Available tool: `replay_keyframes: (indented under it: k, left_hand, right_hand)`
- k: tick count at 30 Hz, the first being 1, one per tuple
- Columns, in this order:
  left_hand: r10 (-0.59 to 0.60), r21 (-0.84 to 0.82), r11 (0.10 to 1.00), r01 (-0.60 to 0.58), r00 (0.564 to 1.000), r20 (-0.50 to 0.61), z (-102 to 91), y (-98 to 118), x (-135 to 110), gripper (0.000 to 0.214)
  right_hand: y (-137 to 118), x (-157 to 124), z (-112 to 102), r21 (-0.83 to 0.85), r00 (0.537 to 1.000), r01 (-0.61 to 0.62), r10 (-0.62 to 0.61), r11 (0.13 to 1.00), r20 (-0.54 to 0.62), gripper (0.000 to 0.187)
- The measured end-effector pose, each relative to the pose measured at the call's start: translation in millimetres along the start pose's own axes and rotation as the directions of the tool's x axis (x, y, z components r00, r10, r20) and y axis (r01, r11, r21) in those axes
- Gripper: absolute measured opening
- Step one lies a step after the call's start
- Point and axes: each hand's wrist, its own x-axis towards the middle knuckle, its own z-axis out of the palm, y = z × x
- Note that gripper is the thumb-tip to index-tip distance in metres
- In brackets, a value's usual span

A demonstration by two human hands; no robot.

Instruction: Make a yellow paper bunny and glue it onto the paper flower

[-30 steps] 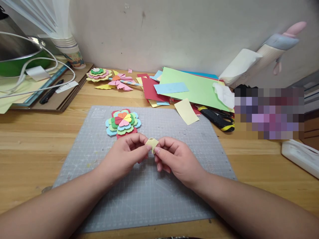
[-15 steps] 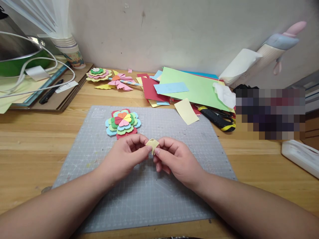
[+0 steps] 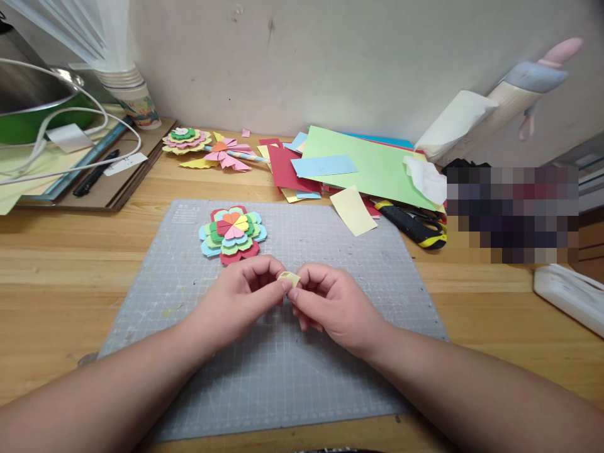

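A small folded piece of pale yellow paper (image 3: 289, 277) is pinched between my two hands, above the middle of the grey cutting mat (image 3: 292, 371). My left hand (image 3: 248, 286) grips its left side with thumb and fingers. From the right, my right hand (image 3: 330, 299) pinches the same paper, its thumb low near the left thumb. The thumbs cover the lower part of the paper. Just beyond my left hand, a layered paper flower (image 3: 233, 233) in red, blue, green, yellow and pink lies on the mat.
Behind the mat lie colored paper sheets (image 3: 372, 167), a loose yellow rectangle (image 3: 355, 211) and a black-and-yellow cutter (image 3: 413, 223). Finished paper flowers (image 3: 186, 139) rest at back left, near stacked paper cups (image 3: 136, 104) and a white cable (image 3: 101, 110). A white power strip (image 3: 566, 296) is far right.
The yellow paper has tilted and less of it shows now, with the thumbs pressed further over it. Both hands stay in nearly the same place.
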Motion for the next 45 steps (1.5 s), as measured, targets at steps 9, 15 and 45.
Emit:
replay_keyframes:
  k: [9,15,45]
  left_hand:
    - [0.049,-0.083,0.995,-0.048,0.999,0.002,-2.9,-4,0,0.019]
    - [-0.032,-0.021,0.999,0.031,0.999,-0.028,-2.8,-4,0,0.029]
    - [-0.045,0.07,0.997,0.042,0.998,0.034,-9.1,-4,2,0.019]
  right_hand:
    - [0,-1,2,0.027,0.996,0.064,-0.062,0.998,-0.058,0.012]
    - [1,-2,1,-0.049,0.98,0.166,-0.17,0.985,-0.106,0.015]
    - [1,1,-2,0.115,0.998,-0.05,0.054,0.992,-0.038,0.017]
